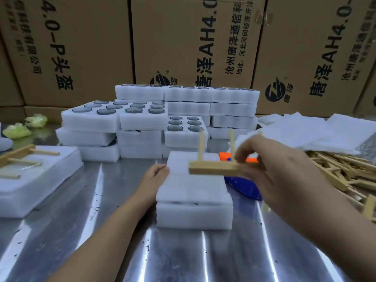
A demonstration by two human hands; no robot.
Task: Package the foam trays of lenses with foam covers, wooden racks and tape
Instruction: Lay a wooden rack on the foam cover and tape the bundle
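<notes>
Foam tray (194, 215) sat capped with a foam cover (189, 186) at the centre of the steel worktop (101, 231), in front of stacked open trays of lenses (142, 119). Left hand (155, 176) rested against the cover's far left edge, fingers loosely bent and clasping nothing. Right hand (270, 167) pinched a wooden rack (211, 167) by one end of its crossbar, above the cover, pegs pointing away; loose racks (341, 171) lay heaped at the right.

There is just one camera, wide-angle, worn on the person's head and tilted forward and down over the tabletop (61, 241). It sits close in. The left forearm (105, 231) enters from 7 o'clock and the right forearm (325, 210) from 4. Boxes (179, 37) close off 12 o'clock behind the foam stacks (142, 121).
</notes>
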